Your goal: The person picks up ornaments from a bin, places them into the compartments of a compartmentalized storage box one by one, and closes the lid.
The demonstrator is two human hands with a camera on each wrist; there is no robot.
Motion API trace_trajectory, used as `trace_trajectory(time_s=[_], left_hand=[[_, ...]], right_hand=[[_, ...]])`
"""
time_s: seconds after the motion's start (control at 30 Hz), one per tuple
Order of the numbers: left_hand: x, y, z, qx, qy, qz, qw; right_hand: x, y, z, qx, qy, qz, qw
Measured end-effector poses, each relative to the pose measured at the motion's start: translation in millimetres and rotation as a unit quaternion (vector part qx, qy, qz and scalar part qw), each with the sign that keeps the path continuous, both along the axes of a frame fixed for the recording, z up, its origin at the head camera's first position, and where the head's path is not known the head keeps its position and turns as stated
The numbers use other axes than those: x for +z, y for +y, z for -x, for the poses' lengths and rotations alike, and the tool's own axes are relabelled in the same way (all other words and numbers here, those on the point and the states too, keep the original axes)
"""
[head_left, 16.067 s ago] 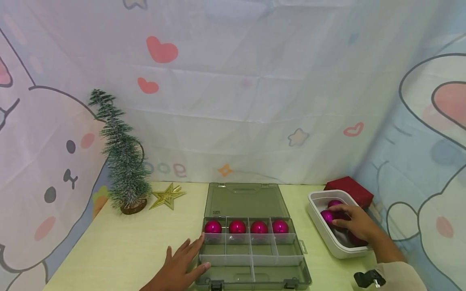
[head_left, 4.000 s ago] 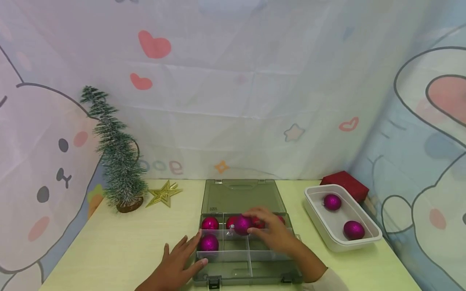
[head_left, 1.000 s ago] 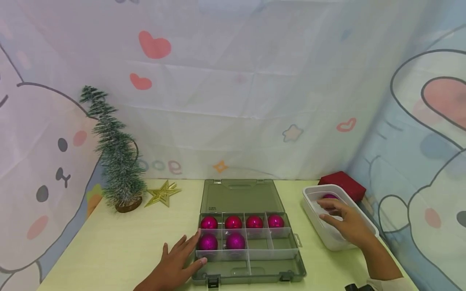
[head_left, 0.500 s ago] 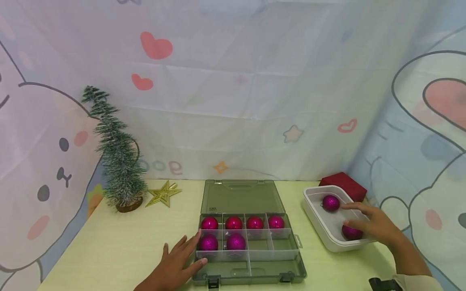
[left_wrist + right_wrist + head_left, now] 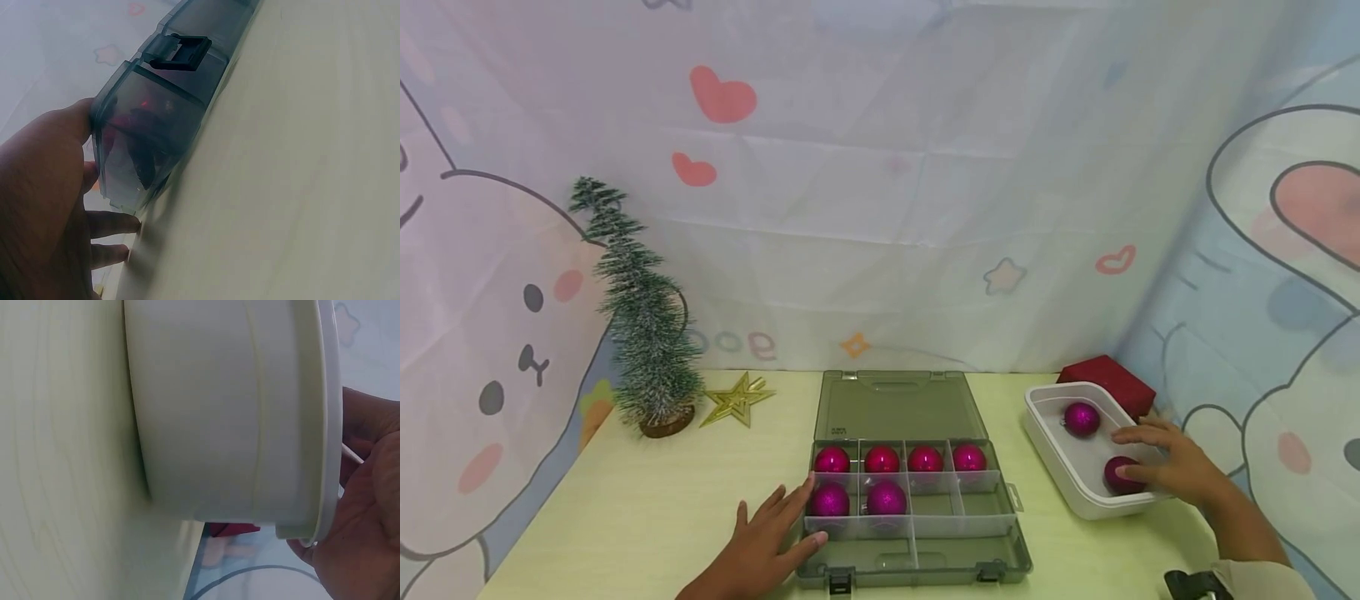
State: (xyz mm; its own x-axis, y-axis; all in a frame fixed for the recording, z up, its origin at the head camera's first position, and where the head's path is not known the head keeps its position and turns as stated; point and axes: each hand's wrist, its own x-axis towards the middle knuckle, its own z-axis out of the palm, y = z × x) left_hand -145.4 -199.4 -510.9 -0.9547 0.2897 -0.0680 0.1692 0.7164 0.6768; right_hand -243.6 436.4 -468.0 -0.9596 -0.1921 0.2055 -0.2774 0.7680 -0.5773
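My left hand (image 5: 763, 537) lies at the left side of a smoky, see-through compartment box (image 5: 970, 550), its fingers spread and thumb at the edge. In the left wrist view the same hand (image 5: 47, 178) touches the box's corner (image 5: 150, 137). Several shiny pink Christmas baubles (image 5: 882, 459) fill the back row. Two glittery purple baubles (image 5: 830, 500) sit in the middle row's left cells. My right hand (image 5: 1183, 467) reaches over a white tub (image 5: 1060, 471), its thumb on the nearer purple bauble (image 5: 1116, 479) and its fingers apart from it. Another purple bauble (image 5: 1081, 419) lies farther back.
A small frosted Christmas tree (image 5: 651, 333) stands at the back left, with a gold star (image 5: 739, 400) beside it. Behind the tub sits a dark red block (image 5: 1108, 383). The box's lid (image 5: 898, 406) lies back toward the printed cloth wall (image 5: 880, 208).
Since the oldest frame, two purple baubles have come into the middle row. Over the last second my right hand has moved rightward to the tub's nearer bauble. My left hand has stayed put.
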Motion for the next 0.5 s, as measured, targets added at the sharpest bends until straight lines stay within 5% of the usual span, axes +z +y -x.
trace_trajectory(time_s=[0.5], left_hand=[[0.1,-0.6,0.8,-0.002,0.002,-0.001,1.0000]], right_hand=[[1.3,-0.5,9.2,0.009,-0.055,-0.076,0.9956]])
